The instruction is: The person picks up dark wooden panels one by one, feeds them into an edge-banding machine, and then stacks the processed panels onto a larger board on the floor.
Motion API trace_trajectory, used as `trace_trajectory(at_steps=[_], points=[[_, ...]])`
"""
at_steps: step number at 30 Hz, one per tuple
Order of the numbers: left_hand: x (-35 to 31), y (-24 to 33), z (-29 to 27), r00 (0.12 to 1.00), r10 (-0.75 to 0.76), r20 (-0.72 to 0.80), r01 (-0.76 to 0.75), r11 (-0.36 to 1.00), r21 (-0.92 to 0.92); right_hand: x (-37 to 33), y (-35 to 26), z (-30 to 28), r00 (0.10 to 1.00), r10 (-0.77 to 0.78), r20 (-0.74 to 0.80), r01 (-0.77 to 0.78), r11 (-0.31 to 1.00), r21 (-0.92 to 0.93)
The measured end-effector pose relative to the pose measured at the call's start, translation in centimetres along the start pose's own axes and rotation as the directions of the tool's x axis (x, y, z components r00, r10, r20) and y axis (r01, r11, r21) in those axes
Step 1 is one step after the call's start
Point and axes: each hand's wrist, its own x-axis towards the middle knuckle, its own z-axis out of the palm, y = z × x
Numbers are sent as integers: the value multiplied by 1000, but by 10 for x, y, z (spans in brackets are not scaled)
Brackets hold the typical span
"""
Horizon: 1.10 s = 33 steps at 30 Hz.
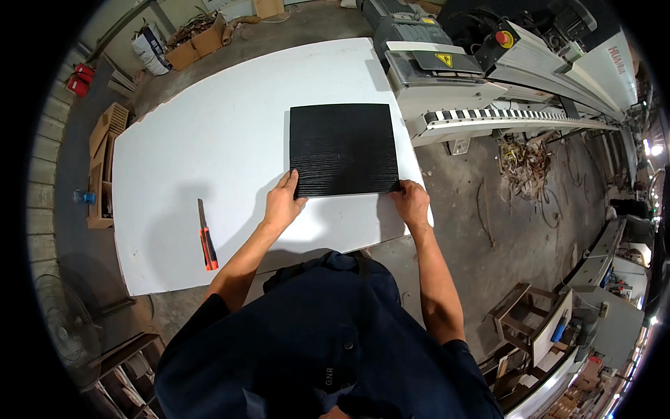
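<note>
A black rectangular panel [343,148] with a ribbed, wood-like grain lies on or just above a white tabletop [202,140]. At its near left corner, my left hand [283,203] grips the edge, thumb below and fingers along the side. My right hand [411,202] closes on the near right corner, its fingertips partly hidden at the panel's edge. To the left of my left forearm, a utility knife [208,241] with an orange and black handle rests on the white surface, its blade out and pointing away from me.
A large grey machine [447,77] with a toothed track [502,116] borders the table on the right. Strip scraps [523,167] lie piled on the floor beside it. Beyond the table's far left stand a cardboard box [195,43] and a white sack [151,49]. A fan [66,328] stands lower left.
</note>
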Motion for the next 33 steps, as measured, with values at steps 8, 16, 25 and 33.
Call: trace_trajectory(at_steps=[8,16,25,33], points=[[1,0,1,999,-6,-42,3,997,-74,5,-1,-4,998,-59,32,62,995,-82],[0,6,-12,996,-43,-78,34,993,-115,8,-3,-17,984,-57,167,53,998,27],[59,-21,17,919,-383,-92,301,833,-464,53,11,30,992,114,-57,-106,985,136],[64,-23,21,923,-366,-115,269,831,-488,65,5,36,973,229,-31,-215,947,239]])
